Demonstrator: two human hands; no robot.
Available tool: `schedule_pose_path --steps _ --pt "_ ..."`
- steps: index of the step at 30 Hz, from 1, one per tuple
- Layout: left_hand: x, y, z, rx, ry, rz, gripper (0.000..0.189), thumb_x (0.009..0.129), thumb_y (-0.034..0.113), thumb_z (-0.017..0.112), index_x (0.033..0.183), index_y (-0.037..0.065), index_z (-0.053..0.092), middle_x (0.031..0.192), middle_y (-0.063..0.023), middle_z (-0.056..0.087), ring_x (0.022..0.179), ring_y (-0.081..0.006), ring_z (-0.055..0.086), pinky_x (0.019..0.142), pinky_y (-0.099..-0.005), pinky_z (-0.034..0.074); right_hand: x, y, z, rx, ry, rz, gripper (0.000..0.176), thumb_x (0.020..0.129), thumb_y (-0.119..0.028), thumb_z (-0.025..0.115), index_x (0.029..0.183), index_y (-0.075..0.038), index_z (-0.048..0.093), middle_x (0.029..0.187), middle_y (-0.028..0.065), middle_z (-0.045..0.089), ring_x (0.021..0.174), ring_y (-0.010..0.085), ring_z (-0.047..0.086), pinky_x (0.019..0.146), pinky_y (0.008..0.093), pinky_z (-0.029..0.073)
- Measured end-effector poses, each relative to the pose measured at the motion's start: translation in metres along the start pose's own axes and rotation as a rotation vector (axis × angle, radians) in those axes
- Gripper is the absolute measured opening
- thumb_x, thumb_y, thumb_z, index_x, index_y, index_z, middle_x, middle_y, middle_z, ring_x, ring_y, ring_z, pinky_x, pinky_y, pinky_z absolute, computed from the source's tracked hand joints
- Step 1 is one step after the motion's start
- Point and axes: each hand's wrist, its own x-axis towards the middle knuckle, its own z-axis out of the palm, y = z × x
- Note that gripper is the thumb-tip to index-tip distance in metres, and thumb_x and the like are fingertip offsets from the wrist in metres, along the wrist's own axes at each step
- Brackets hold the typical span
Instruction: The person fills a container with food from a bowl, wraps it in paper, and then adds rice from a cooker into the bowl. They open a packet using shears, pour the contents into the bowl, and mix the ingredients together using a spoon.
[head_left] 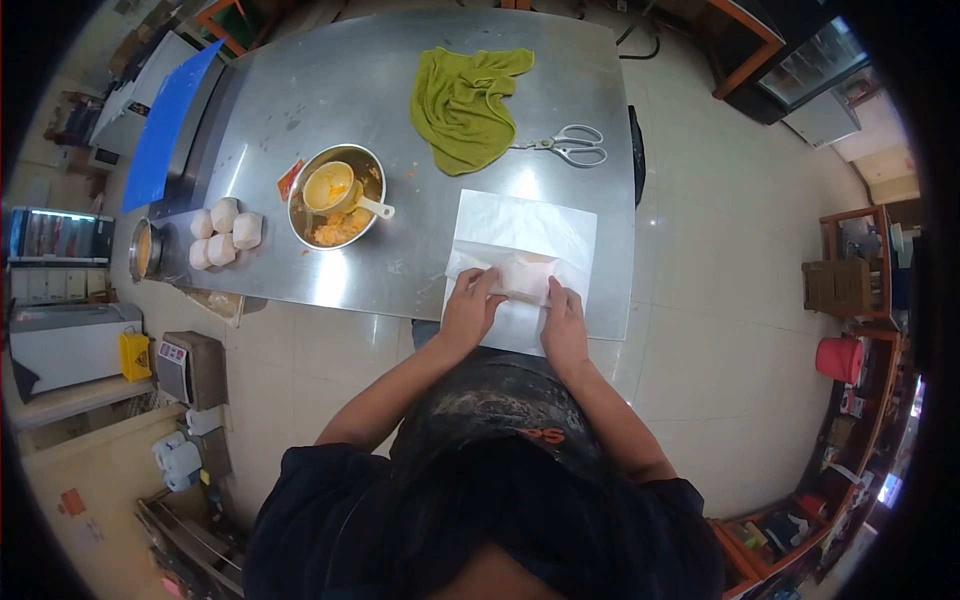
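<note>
At the near edge of the steel table, a stack of white wrapping paper lies flat. On it is a pale, roughly rectangular paper-wrapped bundle, with the paper folded over its contents, which are hidden. My left hand grips the bundle's left end, fingers curled and thumb toward the near side. At the right end, my right hand pinches the paper with bent fingers. Both hands rest low over the sheets, a short distance apart.
Left of the paper, a metal bowl holds orange shredded filling and a handled yellowish cup. Several white wrapped pieces sit further left. A green towel and scissors lie beyond the paper on the steel table.
</note>
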Motion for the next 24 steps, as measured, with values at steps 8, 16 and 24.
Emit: schedule_pose_path --steps 8,16,24 --pt "0.017 -0.015 0.001 -0.07 0.016 0.154 0.024 0.078 -0.009 0.057 0.099 0.002 0.058 0.096 -0.012 0.068 0.097 -0.0312 0.061 0.085 -0.0384 0.049 0.014 0.024 -0.011 0.115 -0.027 -0.117 0.048 0.075 0.013 0.049 0.12 -0.001 0.049 0.102 0.0269 0.06 0.103 0.0417 0.056 0.088 0.0452 0.046" --pt "0.077 -0.001 -0.03 -0.193 -0.39 -0.179 0.031 0.07 -0.003 0.067 0.099 0.007 0.059 0.091 -0.0123 0.064 0.089 -0.0315 0.061 0.078 -0.0411 0.049 0.079 0.017 -0.037 0.174 -0.24 0.227 0.032 0.072 0.007 0.06 0.102 -0.001 0.052 0.094 0.0227 0.061 0.09 0.0391 0.062 0.079 0.0454 0.05" --pt "0.1 -0.01 -0.023 0.269 -0.351 0.105 0.029 0.063 0.012 0.079 0.086 0.008 0.064 0.083 -0.0088 0.062 0.081 -0.0305 0.061 0.073 -0.0395 0.051 0.098 0.025 -0.017 -0.372 -0.183 -0.002 0.022 0.071 -0.009 0.071 0.087 0.0 0.059 0.085 0.0207 0.063 0.083 0.0373 0.063 0.074 0.0444 0.051"
